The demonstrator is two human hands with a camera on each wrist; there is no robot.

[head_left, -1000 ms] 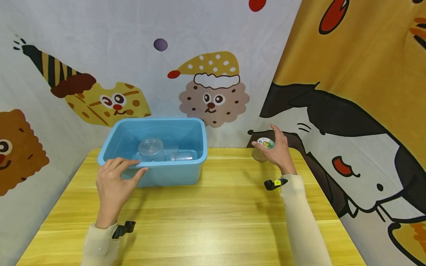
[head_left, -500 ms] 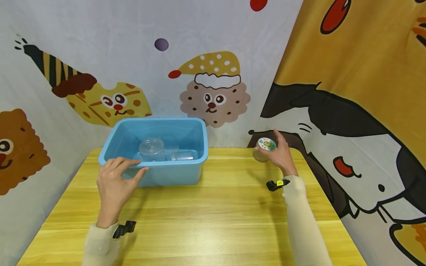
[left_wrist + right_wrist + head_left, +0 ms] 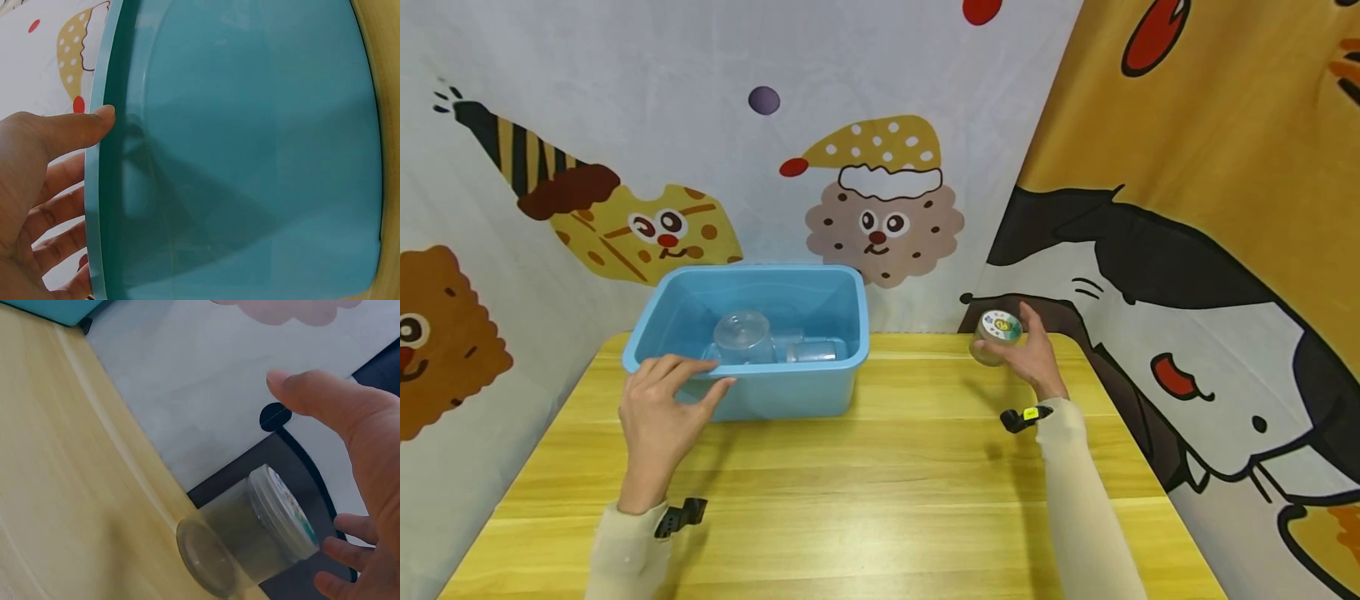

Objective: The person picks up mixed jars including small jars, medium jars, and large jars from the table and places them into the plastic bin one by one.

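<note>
My left hand (image 3: pixel 658 417) grips the near rim of a light blue plastic bin (image 3: pixel 782 392). In the left wrist view the thumb lies on the outer side of the rim and the fingers reach behind it. Inside the bin are clear plastic containers (image 3: pixel 743 333), partly hidden by its wall. At the far right of the table stands an upright clear jar (image 3: pixel 987 352) with a printed lid. My right hand (image 3: pixel 1033 358) is spread around it. The right wrist view shows the thumb (image 3: pixel 306 390) apart from the jar and the fingertips close beside the lid (image 3: pixel 284 512).
The wooden table (image 3: pixel 880 500) ends just behind the bin and the jar. A cartoon-printed cloth (image 3: pixel 910 300) hangs along that back edge and down the right side. Bare tabletop lies between bin and jar.
My right hand has come down slightly and to the right beside the jar, so more of the lid shows. The left hand and the bin stay where they were.
</note>
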